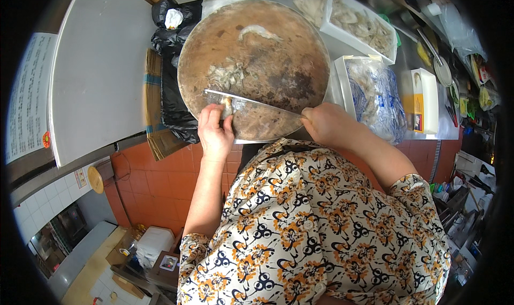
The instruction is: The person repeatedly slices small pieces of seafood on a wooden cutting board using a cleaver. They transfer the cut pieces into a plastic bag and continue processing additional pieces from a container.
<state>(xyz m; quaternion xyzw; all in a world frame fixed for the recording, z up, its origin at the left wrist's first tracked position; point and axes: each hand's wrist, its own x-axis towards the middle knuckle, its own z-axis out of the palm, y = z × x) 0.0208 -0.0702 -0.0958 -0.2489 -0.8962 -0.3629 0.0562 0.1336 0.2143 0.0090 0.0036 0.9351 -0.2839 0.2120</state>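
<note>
My right hand [323,122] is closed on the handle of a knife [257,103], whose blade reaches left over a round wooden chopping board [309,56]. Between the fingers and thumb of my left hand [215,130] is a shrimp [227,107], near the board's front left edge. The blade's far end lies just beyond this shrimp; whether they touch I cannot tell. A pile of shrimp scraps [231,74] lies on the board behind the blade, and one more shrimp [260,32] rests farther back. Dark wet residue [291,84] marks the board's right part.
Right of the board stand a white foam box of shrimp [361,24], a white box with a plastic bag [377,100] and a small white container [430,104]. Black plastic bagging [172,88] and folded cardboard [154,124] line the left side. A metal ladle [442,71] lies far right.
</note>
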